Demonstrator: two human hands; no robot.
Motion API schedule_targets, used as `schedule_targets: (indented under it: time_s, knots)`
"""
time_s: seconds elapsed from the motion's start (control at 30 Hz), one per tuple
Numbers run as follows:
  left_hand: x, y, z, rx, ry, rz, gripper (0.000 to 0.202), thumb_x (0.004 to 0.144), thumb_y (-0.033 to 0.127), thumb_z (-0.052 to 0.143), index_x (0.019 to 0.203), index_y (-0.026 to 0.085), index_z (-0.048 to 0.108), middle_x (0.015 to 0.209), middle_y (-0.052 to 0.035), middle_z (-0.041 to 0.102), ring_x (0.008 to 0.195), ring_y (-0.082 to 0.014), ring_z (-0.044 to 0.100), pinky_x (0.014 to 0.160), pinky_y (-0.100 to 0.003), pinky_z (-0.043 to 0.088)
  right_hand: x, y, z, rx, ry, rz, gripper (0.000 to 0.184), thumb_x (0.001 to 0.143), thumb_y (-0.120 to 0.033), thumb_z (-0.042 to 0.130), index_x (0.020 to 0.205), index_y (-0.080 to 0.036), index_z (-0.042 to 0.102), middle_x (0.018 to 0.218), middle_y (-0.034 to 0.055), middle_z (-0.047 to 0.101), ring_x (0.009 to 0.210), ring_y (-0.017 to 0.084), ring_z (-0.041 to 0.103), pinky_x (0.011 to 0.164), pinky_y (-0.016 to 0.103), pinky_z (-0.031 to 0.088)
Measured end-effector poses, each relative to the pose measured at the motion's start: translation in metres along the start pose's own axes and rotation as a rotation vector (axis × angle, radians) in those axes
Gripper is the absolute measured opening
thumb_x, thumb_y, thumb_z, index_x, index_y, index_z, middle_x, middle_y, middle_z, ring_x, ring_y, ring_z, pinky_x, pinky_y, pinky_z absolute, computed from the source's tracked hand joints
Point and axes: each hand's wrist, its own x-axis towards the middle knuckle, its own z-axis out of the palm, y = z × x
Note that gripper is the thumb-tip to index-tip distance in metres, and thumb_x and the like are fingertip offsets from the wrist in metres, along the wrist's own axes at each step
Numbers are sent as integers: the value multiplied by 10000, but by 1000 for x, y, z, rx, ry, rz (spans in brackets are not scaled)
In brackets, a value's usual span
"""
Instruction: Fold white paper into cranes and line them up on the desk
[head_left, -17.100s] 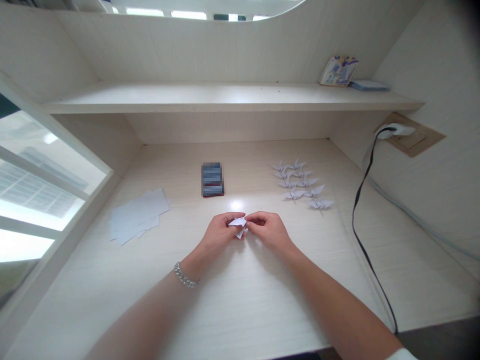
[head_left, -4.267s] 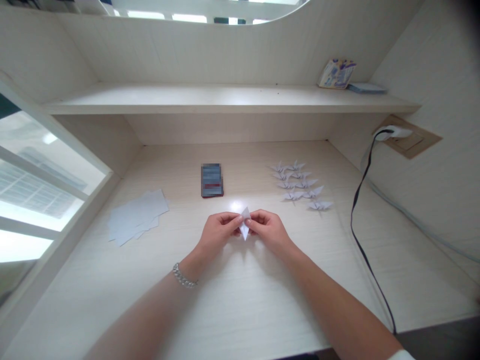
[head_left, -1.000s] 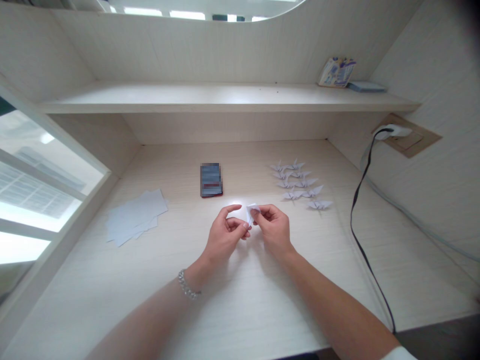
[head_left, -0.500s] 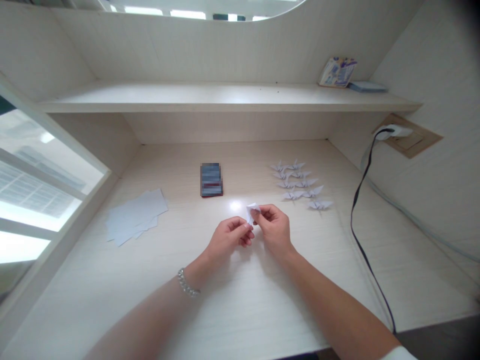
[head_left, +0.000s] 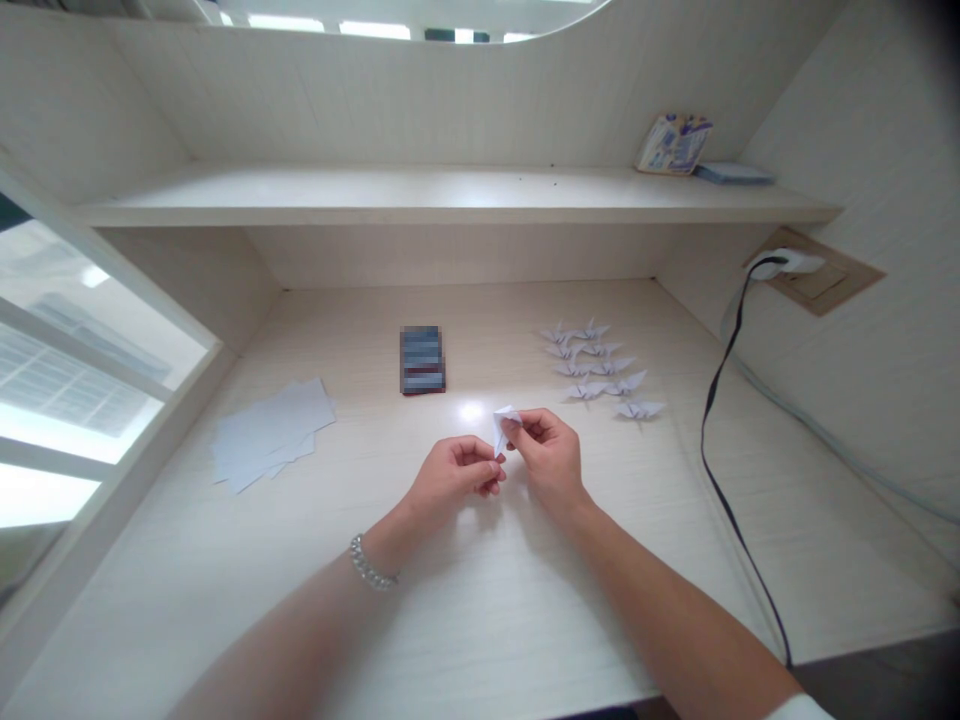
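Note:
A small piece of folded white paper (head_left: 504, 425) is held up just above the desk, its narrow point downward. My right hand (head_left: 551, 455) pinches its upper right side between thumb and fingers. At the lower point, my left hand (head_left: 461, 470) has its fingers curled, with thumb and fingertips closed at the paper's tip; the exact contact is small and partly hidden. Several folded paper cranes (head_left: 596, 368) stand in rows beyond my right hand. To the left, loose white paper sheets (head_left: 270, 435) lie overlapping on the desk.
A dark, blurred-out rectangular object (head_left: 422, 360) lies on the desk (head_left: 360, 330) behind my hands. On the right, a black cable (head_left: 706, 420) runs from a wall socket (head_left: 821, 275) over the front edge. The shelf (head_left: 375, 188) above carries a small colourful packet (head_left: 673, 145).
My left hand has shifted very slightly, its thumb a little lower beside the paper's point. My right hand and the folded paper stay almost in place.

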Motion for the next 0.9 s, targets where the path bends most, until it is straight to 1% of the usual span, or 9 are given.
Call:
schedule_targets:
  time_s: [0.07,0.13,0.23,0.33,0.47,0.6,0.7,0.77,0.9]
  knots:
    - [0,0,0,-6,-8,-8,180,675,237,678,784,110,613,692,-65,646,567,-118,582,545,-238,424,0,0,0,8,2,0,200,695,-347,681,757,-162,639,612,5,611,542,122,547,524,255,446]
    - [0,0,0,-10,-5,-20,202,724,295,636,797,107,615,712,-78,649,573,-120,586,538,-234,422,0,1,1,22,-4,7,185,690,-328,686,752,-161,639,619,5,617,543,120,550,526,253,447]
    - [1,-1,-1,9,17,7,247,773,351,579,756,106,606,701,-78,641,566,-112,575,539,-231,422,-1,2,2,39,-16,16,162,688,-299,689,756,-160,639,625,2,618,543,113,545,520,242,442]
    - [2,0,-2,48,13,35,229,762,336,593,726,109,599,685,-69,637,554,-105,562,541,-231,420,-2,1,3,35,-20,22,155,686,-289,690,752,-158,639,605,-5,607,533,107,534,510,234,435]
    - [1,1,-3,60,-8,18,191,727,300,626,742,111,606,707,-73,648,571,-112,574,551,-231,422,-1,0,2,17,-13,16,171,687,-312,687,742,-157,638,608,1,613,532,113,542,507,240,441]
    - [2,1,-2,77,46,11,245,769,365,565,759,122,595,735,-80,651,595,-127,593,539,-227,416,-1,2,2,40,-48,33,175,689,-323,682,740,-162,635,600,-1,612,519,117,548,502,249,457]
    - [3,2,-1,150,94,80,285,780,401,548,722,125,590,677,-60,628,563,-113,558,524,-219,401,-2,2,3,51,-100,43,172,688,-327,682,730,-166,636,610,2,619,519,120,552,491,251,462]
    - [3,3,-2,191,92,112,268,765,384,573,701,125,594,627,-45,608,544,-107,530,530,-219,400,-3,2,3,39,-107,45,179,687,-337,681,727,-168,639,612,4,620,518,123,550,484,253,462]
    - [3,3,-4,199,64,101,201,721,320,627,688,123,601,600,-38,601,535,-105,520,536,-221,401,-3,3,3,20,-92,34,182,681,-340,685,720,-167,645,612,3,621,525,119,544,493,248,455]
